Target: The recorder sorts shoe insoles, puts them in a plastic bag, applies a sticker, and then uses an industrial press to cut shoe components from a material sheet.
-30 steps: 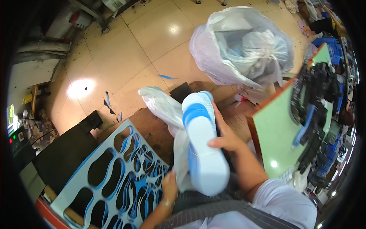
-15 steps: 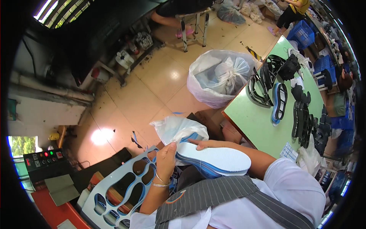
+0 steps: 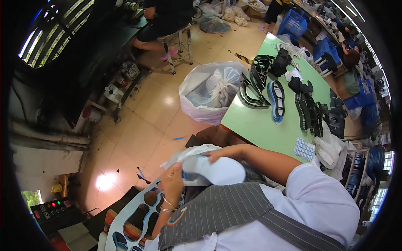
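A white shoe sole [image 3: 217,170] with a pale blue edge lies flat in front of my chest, held in both hands. My left hand [image 3: 172,183], bangles at its wrist, grips the sole's left end. My right hand [image 3: 221,154] rests over its far edge, fingers curled on top. A crumpled clear plastic bag [image 3: 187,153] sits just under and behind the sole. My striped apron and white sleeve fill the lower right.
A green table [image 3: 268,125] to the right carries black soles [image 3: 309,113], a blue-rimmed sole [image 3: 276,99] and a small sheet of stickers [image 3: 304,148]. A big white bag of scraps [image 3: 211,92] stands on the tiled floor. A pale blue cut-out sheet [image 3: 134,217] lies lower left. Another person sits on a stool [image 3: 178,39] far back.
The sole has turned from upright to flat and come closer to my chest. My view has swung up and right, so more of the green table shows.
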{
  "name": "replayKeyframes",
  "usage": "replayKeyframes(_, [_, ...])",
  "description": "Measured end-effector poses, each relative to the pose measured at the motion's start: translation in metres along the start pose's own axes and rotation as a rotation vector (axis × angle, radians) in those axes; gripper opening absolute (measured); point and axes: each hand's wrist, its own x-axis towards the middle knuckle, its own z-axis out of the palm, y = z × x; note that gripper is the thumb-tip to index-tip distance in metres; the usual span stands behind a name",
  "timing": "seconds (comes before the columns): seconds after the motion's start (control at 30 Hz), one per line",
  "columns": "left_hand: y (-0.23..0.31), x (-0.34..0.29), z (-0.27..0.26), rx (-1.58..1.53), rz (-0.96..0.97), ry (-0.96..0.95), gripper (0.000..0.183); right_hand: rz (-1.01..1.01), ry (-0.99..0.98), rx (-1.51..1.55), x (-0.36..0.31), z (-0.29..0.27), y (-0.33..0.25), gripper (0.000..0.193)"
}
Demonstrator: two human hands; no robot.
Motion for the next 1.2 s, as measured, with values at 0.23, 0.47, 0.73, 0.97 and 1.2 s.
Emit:
replayKeyframes(0.23, [0.007, -0.022, 0.024, 0.437, 0.046, -0.359, 0.032, 0.005, 0.158, -0.399, 0.047, 0.002, -0.004, 0.065])
replayKeyframes(0.47, [-0.05, 0.004, -0.071, 0.765, 0.196, -0.217, 0.05, -0.191, 0.453, -0.262, 0.075, -0.063, 0.063, 0.065])
replayKeyframes(0.73, [-0.011, -0.024, -0.083, 0.805, 0.215, 0.041, 0.043, -0.325, 0.394, -1.334, -0.042, -0.008, 0.02, 0.029])
replayKeyframes(0.97, [0.094, -0.032, -0.066, -0.112, 0.239, 0.361, 0.03, -1.273, 0.537, -1.756, -0.107, 0.036, -0.023, 0.007])
replayKeyframes(1.2, [0.088, -0.006, -0.104, 0.27, 0.53, 0.429, 0.031, -1.402, 0.597, -1.662, -0.094, 0.038, -0.072, 0.01])
